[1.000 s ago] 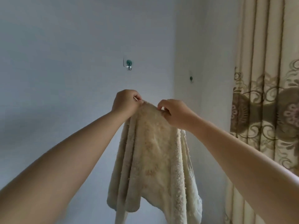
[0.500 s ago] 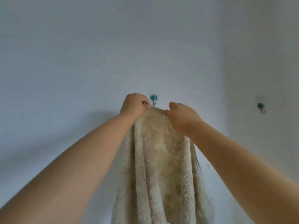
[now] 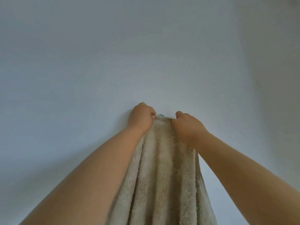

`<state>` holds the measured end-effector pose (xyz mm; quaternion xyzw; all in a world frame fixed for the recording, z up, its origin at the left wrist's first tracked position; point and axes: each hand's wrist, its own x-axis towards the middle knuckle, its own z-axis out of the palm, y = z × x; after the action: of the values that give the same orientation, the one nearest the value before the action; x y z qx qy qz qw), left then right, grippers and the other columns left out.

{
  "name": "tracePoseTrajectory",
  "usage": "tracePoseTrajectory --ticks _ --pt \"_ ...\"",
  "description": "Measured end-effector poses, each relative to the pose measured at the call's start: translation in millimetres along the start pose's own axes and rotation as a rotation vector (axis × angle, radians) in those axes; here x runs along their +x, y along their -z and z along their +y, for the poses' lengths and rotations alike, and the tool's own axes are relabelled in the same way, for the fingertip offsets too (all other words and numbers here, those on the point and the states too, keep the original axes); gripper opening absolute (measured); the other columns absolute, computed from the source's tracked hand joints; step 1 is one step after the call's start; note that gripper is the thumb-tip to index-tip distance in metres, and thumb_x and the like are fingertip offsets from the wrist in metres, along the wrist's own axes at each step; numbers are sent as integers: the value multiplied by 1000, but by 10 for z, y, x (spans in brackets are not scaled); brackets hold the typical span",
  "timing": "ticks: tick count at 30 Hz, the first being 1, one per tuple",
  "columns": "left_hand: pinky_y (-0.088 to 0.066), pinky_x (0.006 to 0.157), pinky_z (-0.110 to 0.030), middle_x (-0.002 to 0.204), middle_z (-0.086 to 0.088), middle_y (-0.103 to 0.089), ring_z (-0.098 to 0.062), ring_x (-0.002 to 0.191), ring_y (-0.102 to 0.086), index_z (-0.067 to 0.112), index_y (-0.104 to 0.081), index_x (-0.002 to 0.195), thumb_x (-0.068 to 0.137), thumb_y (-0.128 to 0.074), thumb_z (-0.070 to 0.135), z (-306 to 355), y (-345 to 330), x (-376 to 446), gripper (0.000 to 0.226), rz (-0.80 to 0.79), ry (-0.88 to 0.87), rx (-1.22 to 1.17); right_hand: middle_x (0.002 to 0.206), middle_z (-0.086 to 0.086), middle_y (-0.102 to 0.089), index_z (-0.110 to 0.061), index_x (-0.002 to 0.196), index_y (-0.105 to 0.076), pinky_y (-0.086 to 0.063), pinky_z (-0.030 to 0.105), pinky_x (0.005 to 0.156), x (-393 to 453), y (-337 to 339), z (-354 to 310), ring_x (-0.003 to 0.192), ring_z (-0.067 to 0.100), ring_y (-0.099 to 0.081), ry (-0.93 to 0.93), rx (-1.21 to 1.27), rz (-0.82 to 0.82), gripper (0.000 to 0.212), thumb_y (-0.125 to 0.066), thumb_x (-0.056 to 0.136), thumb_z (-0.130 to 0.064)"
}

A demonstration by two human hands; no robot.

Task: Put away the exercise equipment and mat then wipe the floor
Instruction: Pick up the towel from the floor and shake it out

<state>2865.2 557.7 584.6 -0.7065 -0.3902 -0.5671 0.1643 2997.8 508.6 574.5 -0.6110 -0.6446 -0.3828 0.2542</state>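
Observation:
A cream, fluffy towel (image 3: pixel 162 172) hangs in long folds against the pale wall, between my two forearms. My left hand (image 3: pixel 141 118) pinches its top edge on the left, fingers curled. My right hand (image 3: pixel 186 125) grips the same edge on the right. Between the two hands a small teal wall hook (image 3: pixel 160 115) peeks out just above the towel's top edge, mostly covered by the cloth. Whether the towel is caught on the hook cannot be told.
A plain pale wall (image 3: pixel 146 54) fills nearly the whole view. A wall corner shows as a darker band on the right (image 3: pixel 266 78).
Both hands carried the towel's top edge up to the teal hook, which it now mostly covers. The view closed in on the wall; the curtain and second hook left the frame.

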Motion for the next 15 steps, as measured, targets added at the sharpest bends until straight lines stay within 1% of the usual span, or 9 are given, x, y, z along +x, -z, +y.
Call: tracePoseTrajectory --ticks 2,4,5,7,10,11,12,13,15 --pt "-41 89 -28 116 -12 -60 -26 111 -55 10 -69 114 96 -48 10 -14 -90 -69 27 -4 -13 43 77 2 -30 -8 70 -35 -20 21 48 -11 -85 60 79 20 -35 83 -40 -2 25 -34 93 1" --pt "-42 86 -28 114 -12 -60 -27 109 -56 11 -69 112 96 -46 10 -12 -152 -163 28 -22 -8 73 77 1 -26 -4 81 -46 -18 21 46 -68 -212 103 74 18 -35 145 -95 -39 16 -35 91 1" --pt "-43 87 -29 113 -12 -61 -27 108 -56 11 -70 109 96 -46 8 -2 -175 -221 28 -40 3 82 76 1 -25 -4 90 -53 -18 21 46 -109 -266 116 70 17 -34 162 -84 -50 17 -36 91 1" --pt "-45 86 -30 111 -11 -65 -27 107 -58 11 -72 108 95 -44 5 38 -189 -341 31 -78 35 76 69 -2 -20 -5 97 -55 -22 22 48 -215 -279 126 65 15 -33 168 -22 -88 20 -38 91 0" --pt "-42 80 -26 105 -10 -65 -21 99 -57 16 -67 98 95 -39 4 152 -87 -591 31 -167 106 103 67 -4 -17 -9 98 -54 -30 27 66 -468 -300 107 80 17 -33 209 23 -162 17 -40 90 -4" --pt "-42 83 -27 112 -12 -64 -21 103 -56 15 -65 101 95 -38 4 192 -22 -699 30 -204 129 143 67 -4 -17 -10 89 -51 -29 27 67 -592 -296 84 82 18 -33 211 14 -167 11 -41 89 -6" --pt "-42 91 -28 122 -11 -61 -22 112 -54 12 -63 113 95 -39 6 222 54 -822 31 -240 153 195 66 -3 -18 -11 77 -44 -27 26 64 -741 -276 56 79 18 -32 206 16 -168 12 -42 88 -8" --pt "-40 99 -29 132 -9 -56 -23 122 -50 11 -57 126 96 -40 8 243 139 -956 35 -270 180 253 67 -1 -20 -11 69 -37 -25 25 61 -891 -276 32 74 18 -31 199 31 -157 20 -43 88 -9" --pt "-36 105 -30 140 -6 -49 -23 132 -43 14 -46 138 97 -41 13 247 331 -1272 41 -320 233 377 78 2 -30 -13 68 -35 -28 25 64 -1179 -300 -51 75 17 -32 166 135 -148 21 -44 87 -10"
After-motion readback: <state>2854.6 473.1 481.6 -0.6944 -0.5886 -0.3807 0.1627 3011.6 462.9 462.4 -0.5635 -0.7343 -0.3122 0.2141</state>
